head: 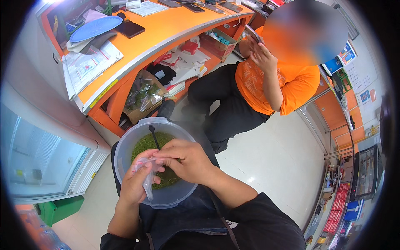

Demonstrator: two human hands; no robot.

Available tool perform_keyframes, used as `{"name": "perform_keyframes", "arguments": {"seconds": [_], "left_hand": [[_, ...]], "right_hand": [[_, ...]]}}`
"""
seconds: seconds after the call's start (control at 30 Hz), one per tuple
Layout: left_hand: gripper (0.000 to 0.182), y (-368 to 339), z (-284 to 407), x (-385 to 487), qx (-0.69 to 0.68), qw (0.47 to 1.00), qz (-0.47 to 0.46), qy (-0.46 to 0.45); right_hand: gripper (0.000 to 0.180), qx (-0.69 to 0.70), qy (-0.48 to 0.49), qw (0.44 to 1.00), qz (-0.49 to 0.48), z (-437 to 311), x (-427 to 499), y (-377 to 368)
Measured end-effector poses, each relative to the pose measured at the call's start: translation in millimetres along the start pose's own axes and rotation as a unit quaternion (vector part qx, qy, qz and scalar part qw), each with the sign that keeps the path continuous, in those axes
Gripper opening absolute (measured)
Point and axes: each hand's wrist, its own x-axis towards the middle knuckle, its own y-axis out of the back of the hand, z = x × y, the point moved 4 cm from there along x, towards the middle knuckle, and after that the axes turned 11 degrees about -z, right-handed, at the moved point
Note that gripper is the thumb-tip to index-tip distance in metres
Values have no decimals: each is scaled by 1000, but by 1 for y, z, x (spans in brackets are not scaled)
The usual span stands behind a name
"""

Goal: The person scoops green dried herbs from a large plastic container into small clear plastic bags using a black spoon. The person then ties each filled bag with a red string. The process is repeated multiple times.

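Observation:
My left hand (131,187) holds a small clear zip-lock bag (148,184) with a red line near its mouth. My right hand (194,161) pinches the bag's upper edge between thumb and fingers. A small black spoon (154,137) sticks out past the right fingers with its bowl end pointing away from me; its other end is hidden at the hand. Under both hands is a round translucent plastic tub (123,159), in front of my body. Finely chopped green herb-like material (142,144) covers its bottom.
An orange counter (162,23) carries papers, phones and a blue lid (97,28). On its lower shelf sits a cardboard box (137,112) with bagged greens. Opposite me, a seated person (259,81) in orange holds a phone. A glass-door fridge (47,156) stands left, above a green bin (59,209).

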Motion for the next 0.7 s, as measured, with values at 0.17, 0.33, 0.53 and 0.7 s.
{"name": "perform_keyframes", "arguments": {"seconds": [0.17, 0.33, 0.53, 0.7], "left_hand": [[38, 10, -3, -3, 42, 999, 17, -1], [30, 12, -5, -8, 102, 995, 17, -2], [32, 4, 3, -6, 197, 976, -8, -92], [30, 0, 5, -5, 172, 980, 24, -95]], "right_hand": [[16, 7, -50, 998, -39, -12, -4, 7], [11, 24, -104, 991, -78, -10, -6, 12], [12, 34, -90, 992, -79, -3, -5, 4], [16, 24, -74, 995, -69, -12, -4, -2]]}}
